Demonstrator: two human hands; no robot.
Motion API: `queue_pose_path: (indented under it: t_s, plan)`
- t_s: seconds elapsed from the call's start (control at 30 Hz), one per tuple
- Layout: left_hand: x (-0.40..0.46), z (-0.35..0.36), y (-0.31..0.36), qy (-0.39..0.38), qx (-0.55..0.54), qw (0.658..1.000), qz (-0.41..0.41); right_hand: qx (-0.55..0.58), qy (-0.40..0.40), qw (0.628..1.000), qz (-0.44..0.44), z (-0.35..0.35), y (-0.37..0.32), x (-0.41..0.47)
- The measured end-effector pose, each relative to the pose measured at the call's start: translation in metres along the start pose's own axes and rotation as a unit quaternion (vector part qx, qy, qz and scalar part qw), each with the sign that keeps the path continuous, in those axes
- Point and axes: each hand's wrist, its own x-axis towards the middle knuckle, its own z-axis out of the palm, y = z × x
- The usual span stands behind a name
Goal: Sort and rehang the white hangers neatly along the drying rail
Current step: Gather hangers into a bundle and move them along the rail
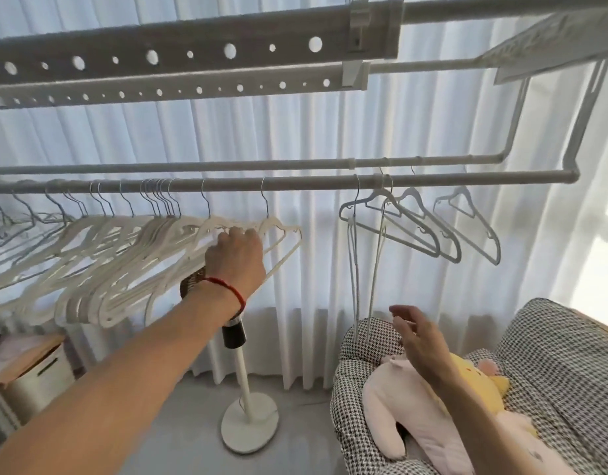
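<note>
**Risk: tangled white hangers and a knocked neighbour hook**

Left hand (234,250) reaches up to the white hangers (100,265) on the drying rail (295,183); fingers curl round the shoulder of 1 hanger near the right end of the bunch, just left of the last white hanger (282,234); right hand (417,332) hangs low and apart from the rail, fingers loosely spread, holding nothing, near 2 long thin hanging rods (364,269).

White hangers sit crowded on the left half of the rail, hooks bunched, bodies overlapping and tilted at different angles; grey hangers (432,224) hang spaced on the right half, well apart from the white bunch.

Likely failures, judged from this layout:
- pulling the gripped hanger sideways may drag its neighbours, since the arms interlock; hooks could slip off the rail;
- lifting 1-handed may twist the hook and leave it askew;
- a dropped hanger would likely land on the fan stand (242,382) or the floor below;
- right hand moving up may snag the thin rods;
- the backlit curtain (313,303) washes out the white outlines, so exact hook count is unclear.
</note>
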Motion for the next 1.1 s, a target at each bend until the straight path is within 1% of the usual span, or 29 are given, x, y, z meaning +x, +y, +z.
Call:
queue_pose_path:
  t_s: [0.03,0.07,0.1,0.17,0.23,0.3,0.43,0.5,0.53,0.6,0.67,0.73,0.8,0.87,0.93,1.03,1.07,1.1]
  plan:
    - [-0.005,-0.003,0.008,0.053,-0.003,0.998,0.036,0.0,0.008,1.0,-0.002,-0.002,-0.006,0.002]
    - [-0.01,-0.004,0.017,0.092,-0.056,0.991,0.078,0.0,0.018,1.0,-0.004,-0.004,-0.012,0.005]
    - [-0.013,-0.004,0.027,0.104,-0.14,0.978,0.118,0.0,0.029,1.0,-0.01,-0.006,-0.016,0.009]
    - [-0.017,-0.004,0.05,0.089,-0.308,0.93,0.179,-0.018,0.052,0.998,-0.017,-0.011,-0.021,0.015]
    - [-0.02,-0.008,0.074,0.073,-0.387,0.889,0.235,-0.042,0.081,0.995,-0.028,-0.017,-0.029,0.022]
    - [-0.021,-0.012,0.096,0.055,-0.417,0.864,0.278,-0.067,0.11,0.991,-0.034,-0.025,-0.034,0.031]
    - [-0.01,-0.014,0.143,0.009,-0.419,0.843,0.337,-0.112,0.16,0.979,-0.062,-0.051,-0.041,0.06]
    - [-0.002,-0.012,0.166,-0.011,-0.385,0.846,0.37,-0.125,0.167,0.975,-0.078,-0.066,-0.042,0.085]
    - [0.003,-0.011,0.177,-0.015,-0.368,0.852,0.372,-0.128,0.157,0.976,-0.076,-0.074,-0.042,0.101]
    - [0.017,-0.009,0.198,-0.034,-0.341,0.87,0.354,-0.113,0.12,0.985,-0.049,-0.086,-0.039,0.132]
    - [0.033,-0.006,0.222,-0.078,-0.317,0.893,0.31,-0.084,0.072,0.994,-0.013,-0.094,-0.03,0.16]
    - [0.052,-0.002,0.247,-0.126,-0.3,0.913,0.244,-0.033,0.019,0.999,0.025,-0.103,-0.017,0.183]
    - [0.07,0.002,0.269,-0.165,-0.304,0.925,0.158,0.066,-0.041,0.994,0.081,-0.108,-0.008,0.202]
    - [0.084,0.009,0.284,-0.195,-0.321,0.923,0.082,0.163,-0.12,0.969,0.142,-0.109,-0.002,0.216]
    - [0.093,0.018,0.291,-0.23,-0.332,0.915,0.029,0.234,-0.189,0.934,0.195,-0.107,0.0,0.227]
    - [0.099,0.028,0.293,-0.275,-0.333,0.902,-0.012,0.323,-0.284,0.87,0.242,-0.1,-0.003,0.242]
    - [0.099,0.03,0.292,-0.282,-0.334,0.899,-0.023,0.331,-0.3,0.861,0.244,-0.095,-0.004,0.246]
    - [0.099,0.031,0.29,-0.286,-0.334,0.898,-0.031,0.328,-0.306,0.86,0.243,-0.091,-0.005,0.249]
